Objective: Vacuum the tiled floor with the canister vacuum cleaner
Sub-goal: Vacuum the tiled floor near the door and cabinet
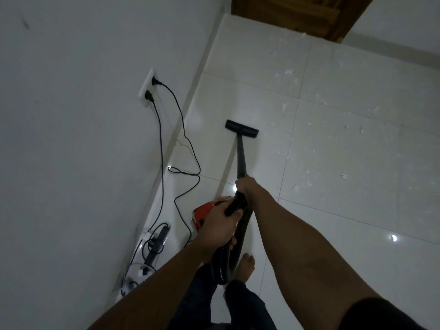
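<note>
Head view looks down along both bare forearms to a white tiled floor (345, 246) beside a white wall (71, 115). The right grip (245, 186) is clamped round the upper end of the black wand (241, 158), fingers curled fully about the tube. Just behind and below it, the left grip (219, 225) is closed round the black hose handle (234, 206), with the thumb lying along its top. The two grips sit near each other on the same line of the tool.

The wand slopes forward and down to the black floor nozzle (242, 129), which rests flat on the tiles near the wall's base. The ribbed black hose (222, 265) loops down from the handle past a bare foot (245, 263). The orange canister (204, 211) stands on the floor to the left, partly hidden by the left grip.

White paper scraps (288, 72) lie scattered over the tiles to the right of and beyond the nozzle, up to a brown wooden door (297, 15). On the wall a white outlet (148, 88) holds two black plugs; their black cords (162, 139) trail down to the floor, where a dark power strip (158, 239) lies by the wall.
</note>
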`<state>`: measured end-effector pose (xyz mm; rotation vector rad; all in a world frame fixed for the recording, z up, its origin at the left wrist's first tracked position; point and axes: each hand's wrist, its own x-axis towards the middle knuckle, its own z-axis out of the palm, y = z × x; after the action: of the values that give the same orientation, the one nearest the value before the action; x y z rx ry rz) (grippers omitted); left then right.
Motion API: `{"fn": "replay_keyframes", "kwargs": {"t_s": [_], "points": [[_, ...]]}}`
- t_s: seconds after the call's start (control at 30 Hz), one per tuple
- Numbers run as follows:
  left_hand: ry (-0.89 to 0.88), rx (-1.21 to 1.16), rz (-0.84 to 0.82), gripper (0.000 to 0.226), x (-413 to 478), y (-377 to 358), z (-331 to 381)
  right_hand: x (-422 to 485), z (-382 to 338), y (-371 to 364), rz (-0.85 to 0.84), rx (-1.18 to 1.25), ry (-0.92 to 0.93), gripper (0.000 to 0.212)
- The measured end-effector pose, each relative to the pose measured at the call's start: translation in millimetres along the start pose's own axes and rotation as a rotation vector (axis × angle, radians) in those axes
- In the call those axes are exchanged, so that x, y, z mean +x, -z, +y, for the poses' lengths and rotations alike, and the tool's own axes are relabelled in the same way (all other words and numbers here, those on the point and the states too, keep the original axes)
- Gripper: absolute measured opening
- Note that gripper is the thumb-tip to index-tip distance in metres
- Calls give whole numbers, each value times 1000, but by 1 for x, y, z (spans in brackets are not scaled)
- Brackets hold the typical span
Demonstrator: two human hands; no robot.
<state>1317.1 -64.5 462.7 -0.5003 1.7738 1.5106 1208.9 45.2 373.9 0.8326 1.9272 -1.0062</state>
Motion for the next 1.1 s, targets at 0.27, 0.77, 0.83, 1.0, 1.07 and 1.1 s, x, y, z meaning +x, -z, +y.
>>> {"fn": "replay_keyframes", "kwargs": {"t_s": [0.27,0.77,0.83,1.0,1.07,1.1], "points": [[-18,-35,-26,28,21,7,31,10,-32,27,-38,-3,-72,32],[-21,-94,108,22,116,-67,119,107,-79,128,-88,-238,45,38],[-36,-79,147,27,133,-82,141,124,-89,151,-102,-278,56,41],[-12,-135,201,29,177,-118,179,163,-111,205,-106,-333,91,41],[-4,-135,208,34,194,-131,193,178,-116,224,-103,-317,84,41],[-4,-147,208,33,200,-135,200,184,-119,230,-102,-304,80,41]]}}
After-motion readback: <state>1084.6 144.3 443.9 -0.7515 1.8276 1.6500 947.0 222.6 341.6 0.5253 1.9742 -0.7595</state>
